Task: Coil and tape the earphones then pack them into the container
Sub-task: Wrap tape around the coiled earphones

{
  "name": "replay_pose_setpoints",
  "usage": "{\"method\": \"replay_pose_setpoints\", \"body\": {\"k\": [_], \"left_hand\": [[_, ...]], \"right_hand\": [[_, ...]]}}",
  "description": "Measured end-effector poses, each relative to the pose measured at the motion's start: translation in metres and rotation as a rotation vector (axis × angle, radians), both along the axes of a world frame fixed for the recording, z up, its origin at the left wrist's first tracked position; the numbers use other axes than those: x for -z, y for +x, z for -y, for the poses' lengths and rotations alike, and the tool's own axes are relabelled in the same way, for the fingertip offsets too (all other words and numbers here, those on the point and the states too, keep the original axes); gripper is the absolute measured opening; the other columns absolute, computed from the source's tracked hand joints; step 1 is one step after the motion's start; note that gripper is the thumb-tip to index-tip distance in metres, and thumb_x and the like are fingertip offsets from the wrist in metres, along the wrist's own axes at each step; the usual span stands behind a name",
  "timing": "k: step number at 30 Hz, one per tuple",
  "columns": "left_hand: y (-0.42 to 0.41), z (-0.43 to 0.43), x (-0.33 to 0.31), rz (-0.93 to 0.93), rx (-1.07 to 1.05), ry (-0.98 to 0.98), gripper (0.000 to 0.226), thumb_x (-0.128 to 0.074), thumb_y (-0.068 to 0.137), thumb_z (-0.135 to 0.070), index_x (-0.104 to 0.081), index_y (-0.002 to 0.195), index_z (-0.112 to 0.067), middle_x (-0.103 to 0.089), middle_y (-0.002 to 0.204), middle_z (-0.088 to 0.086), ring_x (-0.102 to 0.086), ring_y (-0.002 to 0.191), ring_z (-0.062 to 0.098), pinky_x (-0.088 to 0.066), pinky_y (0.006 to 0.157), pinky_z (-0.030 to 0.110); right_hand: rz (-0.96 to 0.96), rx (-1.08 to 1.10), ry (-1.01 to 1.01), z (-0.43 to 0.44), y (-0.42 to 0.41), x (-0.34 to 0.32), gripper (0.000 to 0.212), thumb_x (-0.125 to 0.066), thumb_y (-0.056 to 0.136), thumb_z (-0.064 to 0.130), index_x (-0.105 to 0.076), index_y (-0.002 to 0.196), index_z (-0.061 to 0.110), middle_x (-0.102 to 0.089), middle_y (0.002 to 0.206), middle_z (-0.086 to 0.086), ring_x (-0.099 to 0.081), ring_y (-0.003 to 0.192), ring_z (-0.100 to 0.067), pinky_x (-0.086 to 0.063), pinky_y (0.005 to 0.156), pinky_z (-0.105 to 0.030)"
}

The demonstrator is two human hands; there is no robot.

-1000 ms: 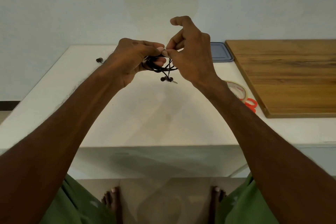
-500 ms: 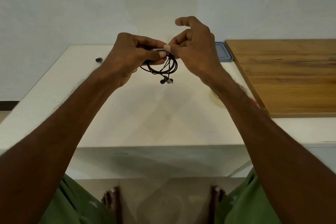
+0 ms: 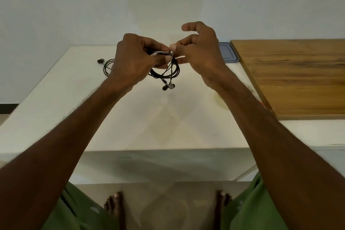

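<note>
I hold a coil of black earphones [image 3: 169, 73] above the white table [image 3: 130, 121]; its two earbuds dangle below the loop. My left hand [image 3: 136, 58] grips the top of the coil. My right hand [image 3: 199, 50] pinches the same spot with thumb and forefinger, where a strip of clear tape seems to wrap the wires. A second black earphone set [image 3: 105, 63] lies on the table behind my left hand, partly hidden by it. The grey-blue container lid [image 3: 228, 53] shows at the table's back, behind my right hand.
A large wooden board [image 3: 295, 76] covers the table's right side. A roll of clear tape [image 3: 219, 99] lies by its left edge, mostly hidden under my right forearm. The table's front edge runs just beyond my knees and bare feet.
The coil now hangs in a rounder, tidier loop. My right hand shifted slightly right and its fingers opened a little. The tape roll and red item are now hidden behind my right forearm.
</note>
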State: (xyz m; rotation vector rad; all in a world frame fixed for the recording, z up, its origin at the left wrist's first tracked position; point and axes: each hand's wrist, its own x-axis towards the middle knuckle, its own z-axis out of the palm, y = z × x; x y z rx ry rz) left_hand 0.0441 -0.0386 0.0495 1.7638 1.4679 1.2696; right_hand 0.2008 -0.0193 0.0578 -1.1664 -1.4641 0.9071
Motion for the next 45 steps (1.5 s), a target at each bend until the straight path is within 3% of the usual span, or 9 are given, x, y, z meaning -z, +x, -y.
{"method": "replay_pose_setpoints", "body": {"k": [6,12,16,20,25,30,34,40,45], "left_hand": [[0.003,0.001,-0.002,0.012,-0.007,0.071,0.027,-0.084,0.076,-0.013,-0.073,0.100,-0.008,-0.076,0.086,0.006,-0.075,0.070,0.012,-0.059,0.070,0.022],[0.007,0.005,-0.002,-0.183,0.011,0.260,0.017,-0.080,0.080,-0.015,-0.075,0.095,-0.008,-0.074,0.081,0.004,-0.073,0.066,0.014,-0.058,0.064,0.024],[0.004,0.006,-0.003,-0.340,0.071,0.362,0.013,-0.075,0.085,-0.014,-0.073,0.096,-0.006,-0.070,0.078,0.000,-0.070,0.065,0.014,-0.046,0.059,0.008],[0.003,0.007,-0.004,-0.496,0.141,0.480,0.023,-0.068,0.091,-0.011,-0.072,0.112,-0.004,-0.073,0.090,0.009,-0.066,0.070,0.015,-0.046,0.068,0.011],[0.005,0.007,-0.003,-0.580,0.129,0.576,0.022,-0.064,0.094,-0.011,-0.073,0.113,-0.003,-0.071,0.094,0.014,-0.065,0.078,0.022,-0.049,0.071,0.029],[0.007,0.005,-0.002,-0.612,0.100,0.594,0.015,-0.057,0.099,-0.010,-0.070,0.103,-0.002,-0.065,0.096,0.011,-0.060,0.083,0.021,-0.045,0.072,0.026],[0.008,0.001,0.000,-0.589,0.099,0.507,0.011,-0.059,0.096,-0.008,-0.067,0.100,-0.001,-0.064,0.098,0.010,-0.054,0.077,0.014,-0.045,0.070,0.023],[0.006,-0.003,0.005,-0.524,-0.018,0.341,0.012,-0.058,0.096,-0.011,-0.065,0.102,-0.002,-0.065,0.095,0.009,-0.051,0.082,0.013,-0.032,0.068,0.011],[0.006,-0.002,0.004,-0.502,-0.056,0.287,0.012,-0.063,0.094,-0.014,-0.069,0.101,-0.007,-0.069,0.098,0.007,-0.053,0.085,0.011,-0.032,0.070,0.010]], "right_hand": [[-0.212,-0.031,-0.165,-0.003,0.004,-0.002,0.056,-0.075,0.080,0.001,-0.046,0.129,0.000,-0.070,0.095,-0.021,-0.074,0.076,-0.026,-0.061,0.065,-0.031],[-0.292,-0.058,-0.263,-0.003,0.009,-0.004,0.059,-0.073,0.081,-0.003,-0.043,0.132,-0.008,-0.067,0.103,-0.027,-0.071,0.069,-0.028,-0.061,0.063,-0.031],[-0.291,-0.059,-0.271,-0.001,0.011,-0.005,0.049,-0.072,0.080,-0.007,-0.047,0.120,-0.024,-0.061,0.109,-0.041,-0.069,0.069,-0.029,-0.059,0.059,-0.029],[-0.380,-0.142,-0.422,-0.005,0.015,-0.006,0.007,-0.064,0.082,-0.012,-0.059,0.086,-0.009,-0.067,0.078,-0.019,-0.068,0.068,-0.026,-0.059,0.062,-0.031],[-0.549,-0.297,-0.699,-0.007,0.019,-0.004,0.015,-0.049,0.089,-0.011,-0.058,0.100,-0.006,-0.063,0.083,-0.017,-0.061,0.066,-0.020,-0.055,0.060,-0.027],[-0.637,-0.405,-0.835,-0.007,0.019,-0.004,0.021,-0.038,0.093,-0.008,-0.059,0.092,-0.008,-0.060,0.080,-0.015,-0.055,0.071,-0.017,-0.046,0.071,-0.024],[-0.506,-0.291,-0.761,-0.005,0.012,-0.001,0.021,-0.040,0.093,-0.010,-0.059,0.102,-0.008,-0.061,0.088,-0.019,-0.061,0.064,-0.021,-0.054,0.056,-0.027],[-0.335,-0.231,-0.411,-0.007,0.016,-0.002,0.041,-0.076,0.083,0.017,-0.064,0.112,-0.010,-0.069,0.093,-0.016,-0.069,0.069,-0.023,-0.060,0.069,-0.031],[-0.187,-0.208,-0.368,-0.003,0.014,-0.001,0.034,-0.080,0.072,-0.003,-0.069,0.104,-0.007,-0.074,0.096,-0.021,-0.074,0.078,-0.027,-0.061,0.073,-0.028]]}}
